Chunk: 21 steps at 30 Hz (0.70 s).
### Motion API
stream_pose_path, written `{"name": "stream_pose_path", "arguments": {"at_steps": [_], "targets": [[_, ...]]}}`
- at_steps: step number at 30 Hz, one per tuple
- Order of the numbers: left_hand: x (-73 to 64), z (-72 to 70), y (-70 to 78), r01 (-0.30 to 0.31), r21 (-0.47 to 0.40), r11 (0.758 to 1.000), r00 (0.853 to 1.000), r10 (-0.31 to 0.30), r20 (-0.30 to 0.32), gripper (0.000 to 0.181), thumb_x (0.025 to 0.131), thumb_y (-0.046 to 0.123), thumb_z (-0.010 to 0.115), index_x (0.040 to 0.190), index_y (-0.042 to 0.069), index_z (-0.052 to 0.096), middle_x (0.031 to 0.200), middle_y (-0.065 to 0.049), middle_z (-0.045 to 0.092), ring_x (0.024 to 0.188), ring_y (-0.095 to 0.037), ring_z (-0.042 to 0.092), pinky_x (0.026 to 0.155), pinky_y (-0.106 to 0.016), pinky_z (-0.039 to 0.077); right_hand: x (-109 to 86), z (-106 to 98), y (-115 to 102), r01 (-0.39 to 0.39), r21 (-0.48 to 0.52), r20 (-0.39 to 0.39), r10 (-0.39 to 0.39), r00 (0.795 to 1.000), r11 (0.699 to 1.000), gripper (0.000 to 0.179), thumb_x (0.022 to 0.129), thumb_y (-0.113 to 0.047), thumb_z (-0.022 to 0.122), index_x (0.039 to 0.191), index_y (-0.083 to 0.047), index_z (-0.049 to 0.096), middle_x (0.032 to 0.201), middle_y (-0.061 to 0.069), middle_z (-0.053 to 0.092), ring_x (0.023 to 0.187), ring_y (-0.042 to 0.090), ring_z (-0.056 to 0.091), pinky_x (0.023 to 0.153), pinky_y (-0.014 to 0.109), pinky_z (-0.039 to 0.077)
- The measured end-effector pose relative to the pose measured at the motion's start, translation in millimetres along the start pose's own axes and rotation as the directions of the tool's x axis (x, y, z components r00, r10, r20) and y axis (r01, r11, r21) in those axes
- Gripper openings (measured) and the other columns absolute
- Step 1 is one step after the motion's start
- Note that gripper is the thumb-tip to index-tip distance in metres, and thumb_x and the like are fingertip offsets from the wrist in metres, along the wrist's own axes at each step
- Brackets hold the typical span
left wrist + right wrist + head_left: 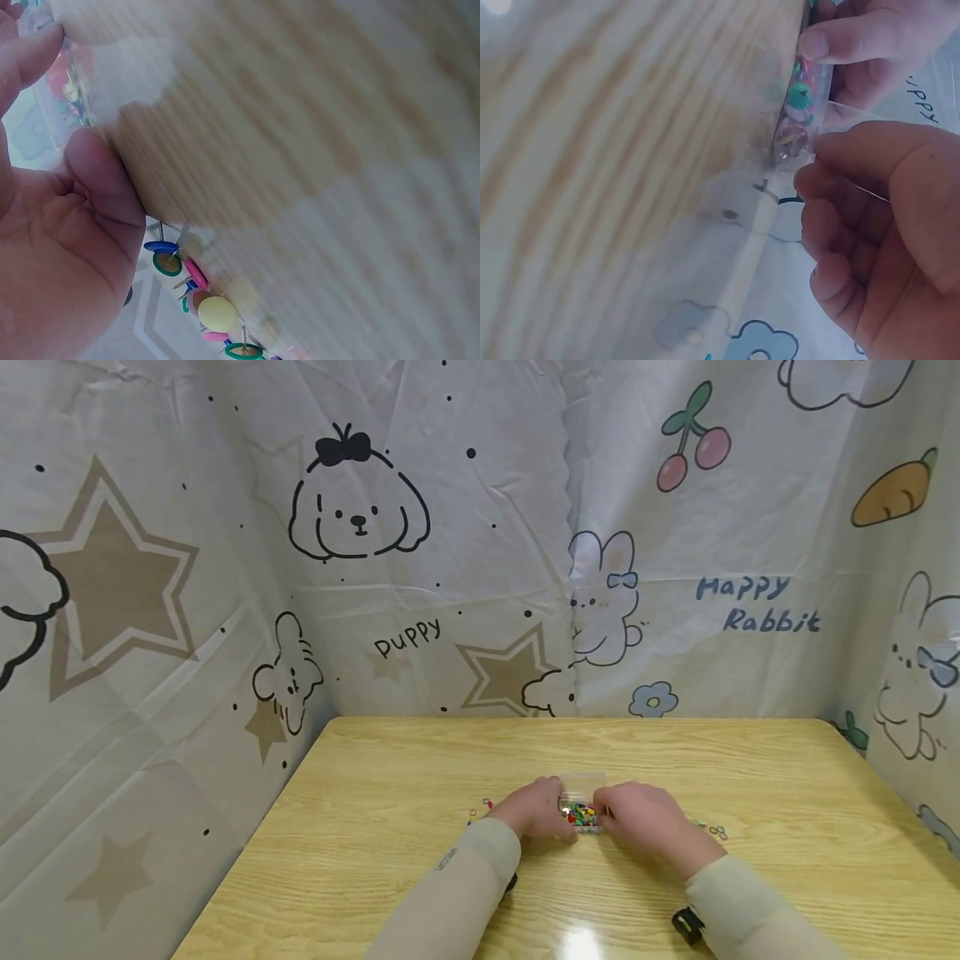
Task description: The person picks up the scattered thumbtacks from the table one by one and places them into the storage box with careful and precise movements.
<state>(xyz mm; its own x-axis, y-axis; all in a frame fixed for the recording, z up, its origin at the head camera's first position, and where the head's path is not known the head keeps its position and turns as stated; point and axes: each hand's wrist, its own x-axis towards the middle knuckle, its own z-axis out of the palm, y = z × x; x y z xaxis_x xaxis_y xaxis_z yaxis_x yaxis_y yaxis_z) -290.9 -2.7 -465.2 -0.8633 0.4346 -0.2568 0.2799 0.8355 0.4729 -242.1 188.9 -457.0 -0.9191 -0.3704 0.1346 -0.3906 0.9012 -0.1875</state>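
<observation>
A small clear plastic box (pixel 589 830) of colourful thumbtacks (pixel 580 814) stands on the table, its clear lid (pixel 582 782) raised at the far side. My left hand (pixel 536 810) grips the left end, thumb at the near side and fingers behind. At the opposite end, my right hand (pixel 641 814) pinches the box's corner between thumb and curled fingers. In the right wrist view, the right hand (pixel 885 202) has its thumb tip right at that corner, with the left hand (pixel 877 52) beyond. Tacks show through the box wall (pixel 825 82).
Loose thumbtacks (pixel 217 313) with round coloured heads lie left of the left hand, some points up. More loose tacks (pixel 718 832) lie beyond the right wrist. The wooden table (pixel 420 752) meets printed curtains (pixel 450 610) at its back and sides.
</observation>
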Motion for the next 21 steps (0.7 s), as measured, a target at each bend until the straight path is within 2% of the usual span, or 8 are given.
{"name": "stream_pose_path", "arguments": {"at_steps": [5, 9, 13, 18, 21], "targets": [[-1.4, -1.4, 0.2, 0.003, 0.001, 1.000, 1.000, -0.003, 0.001, 0.056, 0.078, 0.036, 0.087, 0.119, 0.014, 0.057, 0.099, 0.003, 0.057, 0.083, -0.017, 0.055, 0.076, -0.036, 0.048, 0.3, -0.6, -4.0, -0.005, -0.033, 0.024, 0.006, 1.000, 0.999, 0.012, 0.091, -0.018, 0.074, 0.081, -0.024, 0.069, 0.078, -0.014, 0.063, 0.068, 0.009, 0.055, 0.064, 0.037, 0.049], [-1.9, -1.8, 1.0, 0.008, 0.008, 1.000, 1.000, -0.008, 0.000, 0.057, 0.078, 0.037, 0.086, 0.121, 0.014, 0.056, 0.102, 0.002, 0.057, 0.084, -0.017, 0.054, 0.077, -0.036, 0.049, -3.9, -7.0, -1.5, -0.001, -0.010, 0.009, 0.001, 1.000, 1.000, 0.009, 0.090, -0.016, 0.074, 0.086, -0.023, 0.073, 0.082, -0.013, 0.066, 0.072, 0.009, 0.058, 0.066, 0.037, 0.051], [-2.2, -1.8, 1.6, 0.023, 0.009, 1.000, 1.000, -0.023, 0.000, 0.058, 0.078, 0.038, 0.086, 0.122, 0.015, 0.056, 0.103, 0.002, 0.056, 0.085, -0.017, 0.054, 0.078, -0.037, 0.049, -12.4, -17.9, 9.6, 0.004, -0.002, -0.001, -0.004, 1.000, 1.000, 0.011, 0.091, -0.012, 0.070, 0.087, -0.022, 0.071, 0.083, -0.013, 0.066, 0.071, 0.008, 0.056, 0.064, 0.036, 0.049], [-2.4, -1.0, 0.8, 0.023, 0.025, 0.999, 1.000, -0.023, 0.004, 0.063, 0.078, 0.039, 0.086, 0.129, 0.016, 0.055, 0.109, 0.002, 0.057, 0.088, -0.016, 0.055, 0.081, -0.038, 0.050, -30.4, -26.4, 29.4, -0.022, 0.019, 0.059, 0.021, 0.998, 1.000, 0.011, 0.089, -0.008, 0.069, 0.089, -0.019, 0.070, 0.083, -0.011, 0.063, 0.070, 0.007, 0.053, 0.065, 0.036, 0.048], [-2.4, -0.6, -0.2, 0.015, 0.025, 1.000, 1.000, -0.016, 0.007, 0.066, 0.079, 0.040, 0.085, 0.131, 0.016, 0.054, 0.112, 0.001, 0.058, 0.091, -0.016, 0.056, 0.083, -0.038, 0.050, -42.4, -25.8, 41.1, -0.027, 0.033, 0.087, 0.024, 0.996, 0.999, 0.015, 0.085, -0.004, 0.069, 0.084, -0.018, 0.066, 0.079, -0.010, 0.060, 0.068, 0.009, 0.050, 0.064, 0.035, 0.046]]}}
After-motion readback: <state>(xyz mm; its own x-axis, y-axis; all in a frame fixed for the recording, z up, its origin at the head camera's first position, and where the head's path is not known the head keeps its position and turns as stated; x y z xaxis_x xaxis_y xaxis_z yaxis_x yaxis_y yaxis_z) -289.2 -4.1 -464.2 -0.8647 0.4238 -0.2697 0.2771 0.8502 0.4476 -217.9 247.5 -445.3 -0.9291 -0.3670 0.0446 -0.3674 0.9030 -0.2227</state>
